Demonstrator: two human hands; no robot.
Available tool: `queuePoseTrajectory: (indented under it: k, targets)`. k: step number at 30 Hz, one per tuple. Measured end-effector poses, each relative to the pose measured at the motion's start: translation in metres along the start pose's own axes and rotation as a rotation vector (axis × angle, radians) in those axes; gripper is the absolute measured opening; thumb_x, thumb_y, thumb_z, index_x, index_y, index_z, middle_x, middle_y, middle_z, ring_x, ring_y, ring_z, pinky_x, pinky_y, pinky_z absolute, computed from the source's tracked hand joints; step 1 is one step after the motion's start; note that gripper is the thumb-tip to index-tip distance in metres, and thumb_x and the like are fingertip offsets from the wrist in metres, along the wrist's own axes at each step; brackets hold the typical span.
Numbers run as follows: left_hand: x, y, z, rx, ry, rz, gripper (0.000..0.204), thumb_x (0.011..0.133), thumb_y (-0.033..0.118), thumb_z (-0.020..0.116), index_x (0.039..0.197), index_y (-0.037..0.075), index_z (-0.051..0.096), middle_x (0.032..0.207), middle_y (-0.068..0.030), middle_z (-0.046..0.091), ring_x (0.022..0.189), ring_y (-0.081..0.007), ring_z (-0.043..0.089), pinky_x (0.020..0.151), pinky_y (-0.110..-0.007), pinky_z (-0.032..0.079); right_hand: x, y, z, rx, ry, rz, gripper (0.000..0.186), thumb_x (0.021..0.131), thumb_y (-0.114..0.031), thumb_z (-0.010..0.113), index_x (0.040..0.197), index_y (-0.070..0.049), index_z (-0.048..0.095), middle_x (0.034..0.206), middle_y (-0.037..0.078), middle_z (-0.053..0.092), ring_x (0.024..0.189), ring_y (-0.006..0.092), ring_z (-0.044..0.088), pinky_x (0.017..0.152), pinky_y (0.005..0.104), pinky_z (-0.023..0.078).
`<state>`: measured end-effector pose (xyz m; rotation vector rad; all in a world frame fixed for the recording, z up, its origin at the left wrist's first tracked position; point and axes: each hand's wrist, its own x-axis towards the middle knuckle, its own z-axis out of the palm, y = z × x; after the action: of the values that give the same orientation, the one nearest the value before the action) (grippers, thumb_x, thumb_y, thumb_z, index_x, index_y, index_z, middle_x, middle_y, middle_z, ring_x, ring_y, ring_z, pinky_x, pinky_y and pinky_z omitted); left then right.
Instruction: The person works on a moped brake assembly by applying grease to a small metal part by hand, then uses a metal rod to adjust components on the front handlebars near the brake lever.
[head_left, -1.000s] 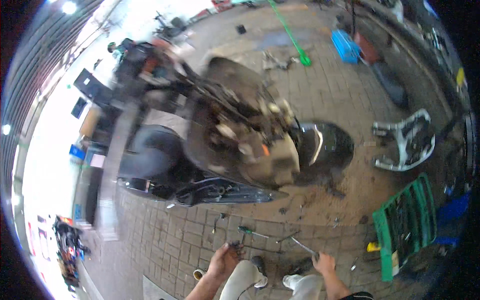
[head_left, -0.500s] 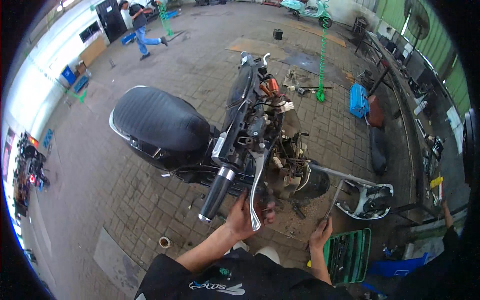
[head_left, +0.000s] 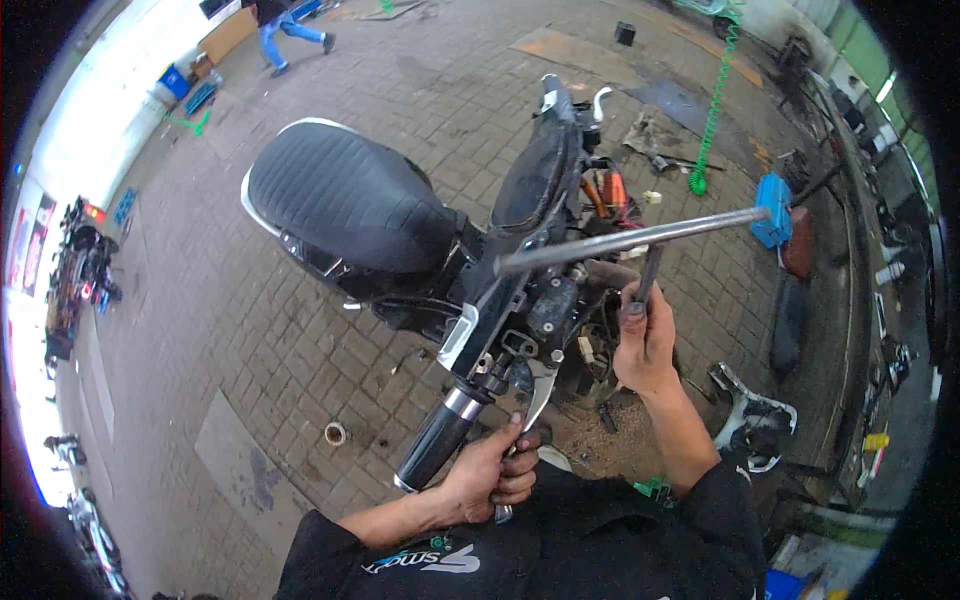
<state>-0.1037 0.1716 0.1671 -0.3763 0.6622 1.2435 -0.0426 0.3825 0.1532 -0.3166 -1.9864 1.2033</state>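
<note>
A partly stripped scooter stands before me, its black ridged seat (head_left: 345, 195) at left and its handlebar pointing toward me. My left hand (head_left: 490, 470) is wrapped around the silver brake lever (head_left: 541, 395), beside the black handlebar grip (head_left: 438, 442). In my right hand (head_left: 646, 345) is the stem of a metal T-handle wrench (head_left: 640, 237). The wrench's long crossbar lies above the opened handlebar area as seen from here. Exposed wiring (head_left: 590, 350) and an orange part (head_left: 617, 190) show at the scooter's front, partly hidden by my right hand and the wrench.
A white-edged body panel (head_left: 745, 415) lies at right near a workbench (head_left: 850, 300). Beyond it are a blue toolbox (head_left: 771, 208) and a green coiled hose (head_left: 718, 120). A small round container (head_left: 336, 433) sits on the bricks at left. Another person (head_left: 285, 40) is far off.
My right hand has raised the T-handle wrench from low at right to over the handlebar. My left hand's fingers have closed around the brake lever. The view has shifted.
</note>
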Motion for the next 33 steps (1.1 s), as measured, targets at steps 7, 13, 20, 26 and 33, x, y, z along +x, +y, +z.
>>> queuePoseTrajectory:
  k: [7, 13, 20, 26, 33]
  targets:
    - [0.001, 0.003, 0.005, 0.009, 0.027, -0.006, 0.035, 0.086, 0.045, 0.03, 0.071, 0.013, 0.032, 0.05, 0.0048, 0.02, 0.038, -0.0069, 0.015, 0.036, -0.022, 0.014, 0.016, 0.008, 0.011, -0.097, -0.109, -0.145, 0.033, 0.084, -0.027, 0.039, 0.098, 0.003, 0.045, 0.059, 0.007, 0.041, 0.048, 0.0206, 0.04, 0.046, 0.0281, 0.033]
    - [0.007, 0.0, -0.004, 0.093, 0.028, 0.022, 0.038, 0.084, 0.047, 0.034, 0.071, 0.011, 0.034, 0.049, 0.0041, 0.021, 0.039, -0.0077, 0.02, 0.038, -0.022, 0.018, -0.009, 0.007, -0.059, 0.12, 0.228, 0.385, 0.021, 0.078, -0.022, 0.046, 0.082, -0.001, 0.047, 0.071, 0.007, 0.05, 0.066, 0.0173, 0.051, 0.059, 0.0286, 0.042]
    - [0.01, -0.001, 0.007, 0.069, 0.034, 0.078, 0.04, 0.084, 0.047, 0.035, 0.07, 0.009, 0.034, 0.048, 0.0038, 0.021, 0.037, -0.0076, 0.021, 0.035, -0.022, 0.018, 0.022, -0.009, -0.128, -0.585, -0.246, -0.109, 0.049, 0.07, -0.05, 0.044, 0.053, -0.004, 0.046, 0.058, 0.01, 0.051, 0.058, 0.0232, 0.051, 0.054, 0.0313, 0.038]
    - [0.013, -0.007, 0.01, 0.084, 0.069, 0.08, 0.039, 0.083, 0.047, 0.036, 0.07, 0.01, 0.034, 0.048, 0.004, 0.021, 0.037, -0.007, 0.02, 0.034, -0.022, 0.015, 0.033, -0.031, -0.127, -0.828, -0.263, -0.226, 0.045, 0.064, -0.048, 0.048, 0.054, -0.004, 0.044, 0.058, 0.01, 0.05, 0.057, 0.0251, 0.051, 0.056, 0.0315, 0.039]
    - [0.011, -0.006, 0.012, 0.043, 0.05, 0.088, 0.038, 0.084, 0.046, 0.036, 0.07, 0.011, 0.034, 0.049, 0.0039, 0.021, 0.037, -0.0066, 0.019, 0.034, -0.021, 0.015, 0.05, -0.058, -0.106, -0.965, -0.63, -0.299, 0.053, 0.081, -0.051, 0.031, 0.059, -0.004, 0.04, 0.056, 0.009, 0.041, 0.05, 0.0263, 0.041, 0.049, 0.0351, 0.03]
